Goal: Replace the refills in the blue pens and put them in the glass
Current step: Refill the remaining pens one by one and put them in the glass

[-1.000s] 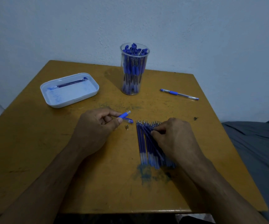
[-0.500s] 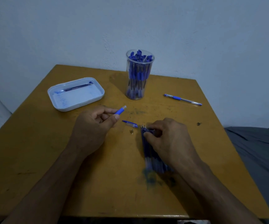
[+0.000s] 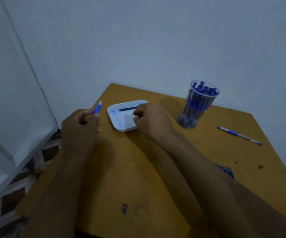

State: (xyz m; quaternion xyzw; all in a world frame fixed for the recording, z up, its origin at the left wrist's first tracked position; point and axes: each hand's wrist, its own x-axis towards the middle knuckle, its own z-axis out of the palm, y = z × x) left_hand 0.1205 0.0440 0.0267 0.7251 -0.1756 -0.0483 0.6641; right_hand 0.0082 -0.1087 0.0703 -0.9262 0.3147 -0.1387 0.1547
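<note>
Yellow-brown wooden table, scuffed top, dark ink scribble near front edge, small dark spots toward right edge. Pale blue-white wall behind. White panel at left. Patterned floor tiles below left edge.

No readable text, label, brand or number anywhere. Only a dark inked mark like a hash sign on the table, near its front edge. Faint blue smudges inside the white tray, too blurred to read as writing. Any print on the pens too small to make out.
</note>
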